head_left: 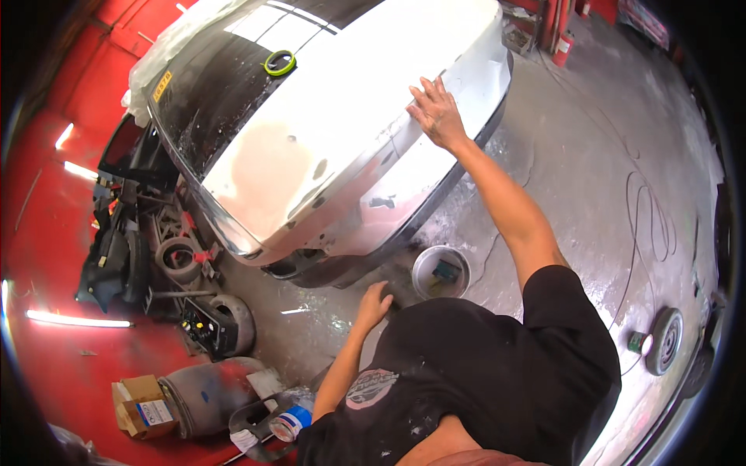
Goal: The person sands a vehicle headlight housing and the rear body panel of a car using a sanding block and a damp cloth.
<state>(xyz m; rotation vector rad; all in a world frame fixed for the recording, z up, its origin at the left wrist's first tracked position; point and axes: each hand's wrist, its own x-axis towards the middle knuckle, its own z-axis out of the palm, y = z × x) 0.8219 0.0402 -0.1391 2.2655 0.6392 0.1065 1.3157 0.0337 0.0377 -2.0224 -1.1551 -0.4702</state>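
A white car [381, 85] stands before me, its panel marked with pinkish patches and dark bare spots. My right hand [437, 115] is open, fingers spread over the panel's edge on the right side; I see nothing held in it. My left hand [374, 307] hangs low, short of the car's dark bumper [334, 272], with fingers loosely apart and no object visible in it. On the dark window glass [225, 93] lies a yellow-green ring, like a tape roll [280, 63]. Between me and the bumper stands a round metal basin [420, 273] with a dark green piece [446, 271] inside.
Car parts and tires [233, 322] are piled at the left, beside a red floor. Nearer lie a grey drum [214, 392], a cardboard box [142, 405] and a blue-white can [290, 423]. At right are a hose [633, 225], a wheel [666, 342] and a small can [639, 342].
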